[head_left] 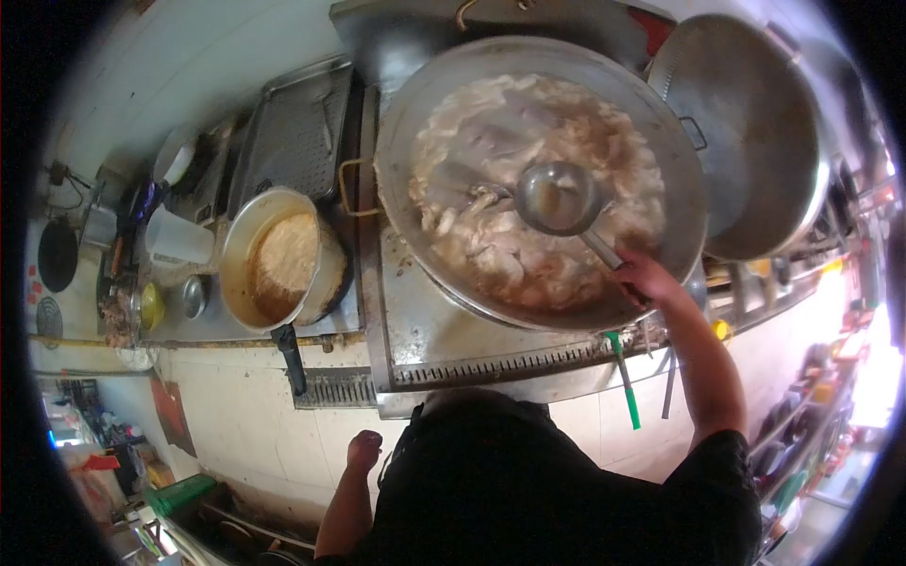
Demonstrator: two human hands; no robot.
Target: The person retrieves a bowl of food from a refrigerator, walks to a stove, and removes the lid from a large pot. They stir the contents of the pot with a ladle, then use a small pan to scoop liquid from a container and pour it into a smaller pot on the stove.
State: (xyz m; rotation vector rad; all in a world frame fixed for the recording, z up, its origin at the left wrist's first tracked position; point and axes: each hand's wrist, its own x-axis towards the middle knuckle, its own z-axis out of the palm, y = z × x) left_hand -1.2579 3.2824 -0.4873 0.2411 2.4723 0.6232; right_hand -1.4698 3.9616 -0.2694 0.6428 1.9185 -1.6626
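My right hand (pixel 645 281) is closed around the handle of a metal ladle (pixel 555 200). The ladle's bowl, with some liquid in it, sits over a very large round metal pot (pixel 401 179). Pale chunks that look like meat (pixel 495 259) lie in cloudy, foamy broth inside that pot. My left hand (pixel 364 451) hangs low beside my body, away from the stove, its fingers curled with nothing seen in them. To the left of the big pot stands a saucepan (pixel 241 247) with a black handle, holding a foamy tan liquid.
A large metal lid or basin (pixel 755 141) leans at the right. A perforated tray (pixel 297 123) and a translucent plastic container (pixel 177 236) are on the left. A green-handled tool (pixel 627 391) hangs from the stove's front edge. Crowded shelves (pixel 802 443) stand at the right.
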